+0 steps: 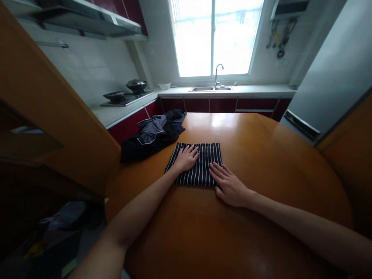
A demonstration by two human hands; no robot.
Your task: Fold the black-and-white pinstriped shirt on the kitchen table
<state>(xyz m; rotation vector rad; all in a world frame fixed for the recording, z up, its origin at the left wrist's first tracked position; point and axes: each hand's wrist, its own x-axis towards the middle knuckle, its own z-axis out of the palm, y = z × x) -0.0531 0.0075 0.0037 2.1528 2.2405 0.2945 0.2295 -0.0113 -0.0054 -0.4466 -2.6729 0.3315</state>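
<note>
A black cloth with white stripes, folded into a rough rectangle, lies flat on the wooden table. My left hand rests on its upper left part, palm down with the fingers stretched out. At the cloth's right edge, my right hand lies with extended fingers touching the stripes; its thumb is by the lower right corner. Neither hand grips anything. Whether the cloth is a garment cannot be told from its folded shape.
Dark clothes lie heaped at the table's left edge. Behind the table run a counter with a sink and a stove bearing a pan and a lidded wok. A fridge stands on the right.
</note>
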